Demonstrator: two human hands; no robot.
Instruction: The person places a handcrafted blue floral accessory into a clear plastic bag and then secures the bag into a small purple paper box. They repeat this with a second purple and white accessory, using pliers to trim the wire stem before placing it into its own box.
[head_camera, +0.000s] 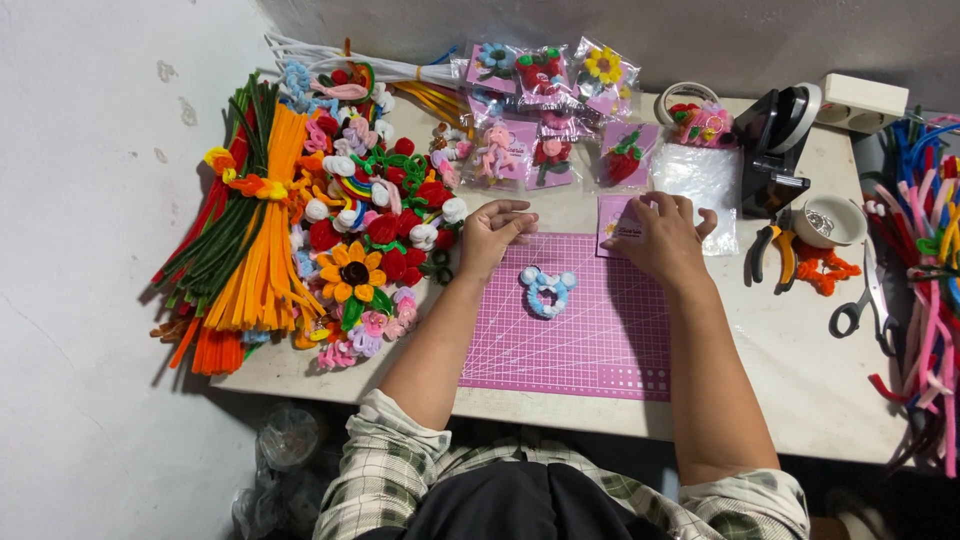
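My left hand (493, 235) rests at the far left corner of the pink cutting mat (580, 340), fingers curled loosely, holding nothing that I can see. On a small pink card (612, 222) at the mat's far edge lies my right hand (665, 237), fingers spread and pressing down. A light blue and white pipe-cleaner ring (547, 290) lies on the mat between and just in front of both hands.
Bundles of orange, green and red pipe cleaners (250, 230) and a heap of finished flowers (370, 230) fill the left side. Packaged pieces (545, 110) line the back. A tape dispenser (780, 150), pliers (772, 250), small bowl (828, 222) and scissors (868, 305) sit right.
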